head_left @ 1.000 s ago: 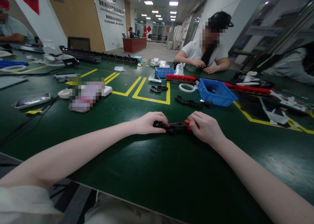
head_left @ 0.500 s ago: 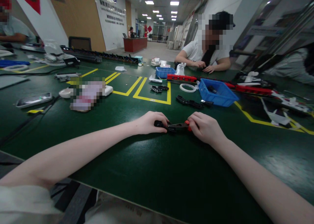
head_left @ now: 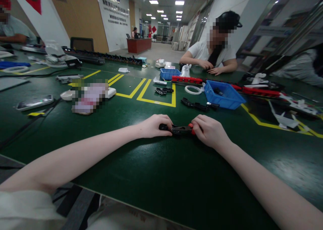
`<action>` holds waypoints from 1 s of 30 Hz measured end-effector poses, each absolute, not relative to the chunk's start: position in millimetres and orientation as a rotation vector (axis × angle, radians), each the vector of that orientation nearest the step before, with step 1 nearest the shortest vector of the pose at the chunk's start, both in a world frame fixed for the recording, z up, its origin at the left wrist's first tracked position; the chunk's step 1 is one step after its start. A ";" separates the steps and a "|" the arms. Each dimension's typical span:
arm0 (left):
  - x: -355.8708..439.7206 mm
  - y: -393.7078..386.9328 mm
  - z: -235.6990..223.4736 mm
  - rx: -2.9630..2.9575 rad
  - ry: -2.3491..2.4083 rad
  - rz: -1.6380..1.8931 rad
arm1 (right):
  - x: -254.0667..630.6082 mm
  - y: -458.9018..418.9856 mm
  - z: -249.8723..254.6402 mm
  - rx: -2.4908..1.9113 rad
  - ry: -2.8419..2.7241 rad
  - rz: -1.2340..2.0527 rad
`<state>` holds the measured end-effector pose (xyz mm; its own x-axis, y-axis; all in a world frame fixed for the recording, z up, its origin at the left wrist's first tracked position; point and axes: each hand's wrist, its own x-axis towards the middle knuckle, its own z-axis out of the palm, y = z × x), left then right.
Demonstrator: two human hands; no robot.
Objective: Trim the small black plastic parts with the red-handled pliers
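My left hand [head_left: 156, 126] is closed around a small black plastic part [head_left: 164, 126], with its thumb along the near side. A pair of pliers [head_left: 185, 129] with red handles is gripped in my right hand [head_left: 209, 129]. The jaws point left and reach the black part beside my left fingertips. Exactly what the jaw tips touch is too small and dark to tell. Both hands are low over the green table [head_left: 141, 176].
Beyond my hands lie black parts [head_left: 194, 104] and a blue bin [head_left: 223, 95] holding dark pieces. A white ring [head_left: 193, 90] and a red strip [head_left: 186, 79] are near it. Phones [head_left: 35, 102] lie to the left. Across the table a co-worker [head_left: 212, 55] sits working.
The pliers and my right hand have shifted slightly left, closer to my left hand. My left hand keeps its hold on the black part almost unmoved.
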<state>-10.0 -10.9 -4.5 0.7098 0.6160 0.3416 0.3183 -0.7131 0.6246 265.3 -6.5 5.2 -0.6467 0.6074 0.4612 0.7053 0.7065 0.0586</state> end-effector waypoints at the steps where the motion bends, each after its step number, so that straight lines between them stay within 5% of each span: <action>1: -10.0 -11.1 -4.2 2.380 0.710 0.734 | 265.6 -6.4 5.3 -1.017 -2.501 -0.327; 30: -9.7 -14.4 -2.8 2.351 0.696 0.805 | 271.7 -8.1 9.1 -1.084 -2.486 -0.286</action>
<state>-9.7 -14.4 -2.8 0.6860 0.6197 0.3812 0.2877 -0.7123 0.6402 271.7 -8.1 9.1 -0.6129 0.6517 0.4468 0.7361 0.6765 0.0228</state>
